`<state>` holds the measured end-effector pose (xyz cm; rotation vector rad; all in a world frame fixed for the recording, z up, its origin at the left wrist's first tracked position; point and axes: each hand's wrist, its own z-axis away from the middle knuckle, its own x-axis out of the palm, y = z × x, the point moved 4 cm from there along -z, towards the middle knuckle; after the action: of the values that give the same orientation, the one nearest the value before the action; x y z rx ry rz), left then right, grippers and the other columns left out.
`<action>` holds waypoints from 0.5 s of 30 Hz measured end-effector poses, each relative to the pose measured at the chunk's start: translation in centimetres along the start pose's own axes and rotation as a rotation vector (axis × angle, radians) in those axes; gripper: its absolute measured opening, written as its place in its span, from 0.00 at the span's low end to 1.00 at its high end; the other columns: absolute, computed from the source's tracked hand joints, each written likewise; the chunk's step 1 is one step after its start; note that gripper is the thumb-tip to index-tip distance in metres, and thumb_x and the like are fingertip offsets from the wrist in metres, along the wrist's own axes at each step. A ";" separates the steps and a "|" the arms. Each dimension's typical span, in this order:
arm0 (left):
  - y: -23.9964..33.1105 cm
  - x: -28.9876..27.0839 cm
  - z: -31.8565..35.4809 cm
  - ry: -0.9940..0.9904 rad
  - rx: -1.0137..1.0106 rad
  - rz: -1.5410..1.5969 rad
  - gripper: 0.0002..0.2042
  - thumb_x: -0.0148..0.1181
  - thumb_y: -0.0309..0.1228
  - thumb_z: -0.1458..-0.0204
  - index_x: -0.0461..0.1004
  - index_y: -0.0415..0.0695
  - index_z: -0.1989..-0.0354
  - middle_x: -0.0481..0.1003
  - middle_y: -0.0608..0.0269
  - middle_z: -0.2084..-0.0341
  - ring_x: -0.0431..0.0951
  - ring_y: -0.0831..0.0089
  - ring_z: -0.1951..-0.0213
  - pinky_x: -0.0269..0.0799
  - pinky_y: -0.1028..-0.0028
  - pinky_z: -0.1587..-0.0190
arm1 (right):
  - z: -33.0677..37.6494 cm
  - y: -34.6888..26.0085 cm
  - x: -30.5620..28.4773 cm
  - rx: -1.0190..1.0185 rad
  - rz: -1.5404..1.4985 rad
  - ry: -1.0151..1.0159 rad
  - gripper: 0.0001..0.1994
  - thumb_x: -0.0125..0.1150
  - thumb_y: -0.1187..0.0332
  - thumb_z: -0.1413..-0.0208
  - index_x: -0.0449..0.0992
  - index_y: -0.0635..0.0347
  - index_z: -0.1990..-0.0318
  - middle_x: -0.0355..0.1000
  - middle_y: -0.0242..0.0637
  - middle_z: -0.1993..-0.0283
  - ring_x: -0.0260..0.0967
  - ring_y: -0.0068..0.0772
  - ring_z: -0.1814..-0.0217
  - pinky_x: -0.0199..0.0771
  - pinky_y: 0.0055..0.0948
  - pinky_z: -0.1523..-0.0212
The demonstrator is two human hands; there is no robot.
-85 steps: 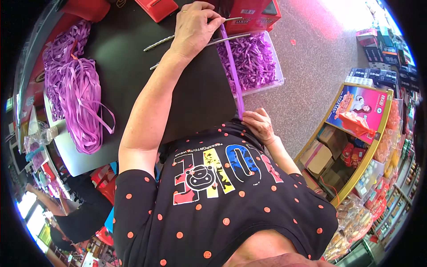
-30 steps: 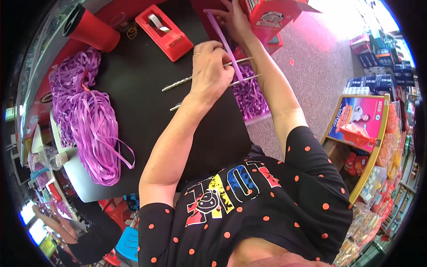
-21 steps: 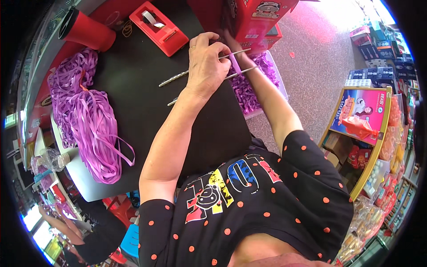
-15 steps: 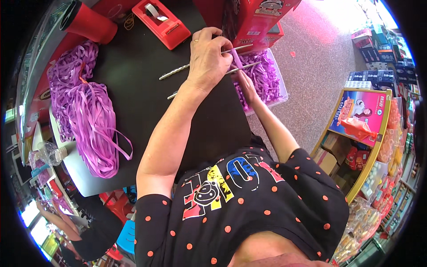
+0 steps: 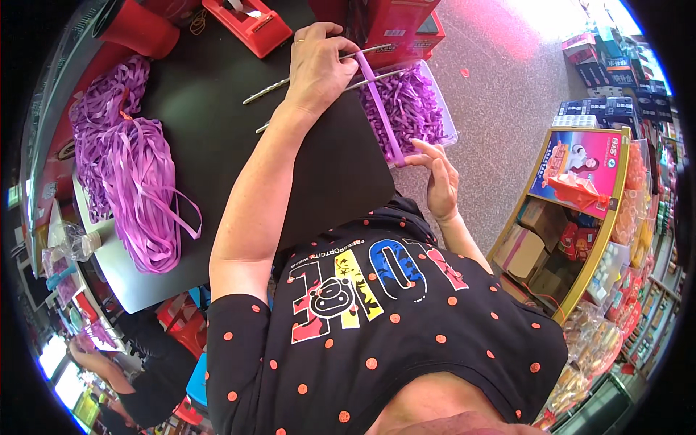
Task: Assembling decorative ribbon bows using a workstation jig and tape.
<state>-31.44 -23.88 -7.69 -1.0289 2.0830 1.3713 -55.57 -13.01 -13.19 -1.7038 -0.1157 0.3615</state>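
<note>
Two slim metal rods [image 5: 267,93] lie across the dark tabletop and point out over its far right side. My left hand [image 5: 319,72] is closed at the rods, pinching the purple ribbon [image 5: 384,116] beside the upper one. From there the ribbon crosses the rods and stretches down to my right hand [image 5: 440,181]. That hand pinches the ribbon's lower end between thumb and fingertips, with its other fingers loosely curled. Beneath the ribbon stands a clear plastic box [image 5: 451,130] full of short purple ribbon pieces [image 5: 415,109].
Bundles of long purple ribbon [image 5: 145,196] lie at the table's left. A red tape dispenser [image 5: 255,25], a red cup [image 5: 138,29] and red boxes [image 5: 395,29] stand at the far side. A shelf [image 5: 558,217] is at right; another person's arm [image 5: 101,366] shows lower left.
My right hand has drawn back toward my body, stretching the ribbon out from the rods. My left hand stays at the rods. The whole view has shifted slightly.
</note>
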 end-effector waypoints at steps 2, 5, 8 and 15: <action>0.0 0.0 0.1 -0.003 -0.002 0.003 0.09 0.60 0.26 0.61 0.81 0.46 0.69 0.72 0.57 0.53 0.65 0.57 0.47 0.61 0.65 0.44 | -0.1 -1.3 -0.4 -0.047 -0.032 0.068 0.23 0.38 0.58 0.39 0.73 0.67 0.50 0.78 0.38 0.64 0.59 0.27 0.58 0.54 0.29 0.48; 0.0 0.0 0.2 0.000 -0.012 0.010 0.09 0.59 0.26 0.61 0.81 0.46 0.70 0.72 0.57 0.53 0.65 0.58 0.47 0.61 0.65 0.44 | -0.3 -2.3 -0.4 -0.066 -0.103 0.060 0.24 0.35 0.58 0.38 0.71 0.69 0.49 0.78 0.39 0.65 0.59 0.26 0.60 0.52 0.29 0.47; 0.0 0.0 0.2 0.005 0.004 0.014 0.09 0.60 0.26 0.61 0.82 0.46 0.70 0.72 0.57 0.54 0.66 0.58 0.47 0.62 0.65 0.44 | -1.1 -4.0 -0.5 -0.144 -0.197 0.038 0.25 0.33 0.57 0.37 0.69 0.70 0.47 0.78 0.42 0.65 0.62 0.27 0.60 0.52 0.31 0.45; 0.0 -0.2 0.2 0.001 -0.009 0.005 0.09 0.60 0.26 0.62 0.81 0.46 0.69 0.71 0.57 0.53 0.66 0.58 0.47 0.62 0.65 0.44 | -11.1 -9.2 -0.1 -0.428 -0.446 -0.163 0.34 0.31 0.45 0.37 0.55 0.68 0.37 0.73 0.44 0.57 0.70 0.40 0.50 0.54 0.40 0.41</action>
<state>-31.28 -23.63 -7.60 -1.0297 2.0833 1.3841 -51.17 -21.97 -2.79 -2.0004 -0.7237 0.1435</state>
